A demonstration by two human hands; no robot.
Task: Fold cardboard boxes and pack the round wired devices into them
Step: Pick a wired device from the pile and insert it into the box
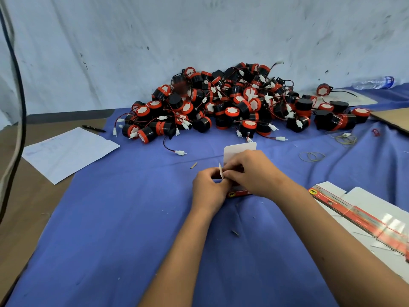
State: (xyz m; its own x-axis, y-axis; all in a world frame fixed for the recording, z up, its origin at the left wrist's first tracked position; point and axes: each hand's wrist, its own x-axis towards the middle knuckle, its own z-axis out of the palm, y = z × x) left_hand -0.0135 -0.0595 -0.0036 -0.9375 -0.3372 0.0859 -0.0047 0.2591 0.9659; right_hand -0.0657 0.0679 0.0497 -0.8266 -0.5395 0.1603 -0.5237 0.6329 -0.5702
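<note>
Both hands pinching a small cardboard box [240, 151] on the blue cloth [132, 218], left hand [209, 188] and right hand [250, 173] gripping its flaps, just in front of the heap of round wired devices [232, 103], flat box blanks [363, 216] right of the box, paper sheet [68, 151] well left

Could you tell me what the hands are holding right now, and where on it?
Both the left hand and right hand pinch a small cardboard box at its near flaps.

Both forearms bare, no sleeves or gloves.
</note>
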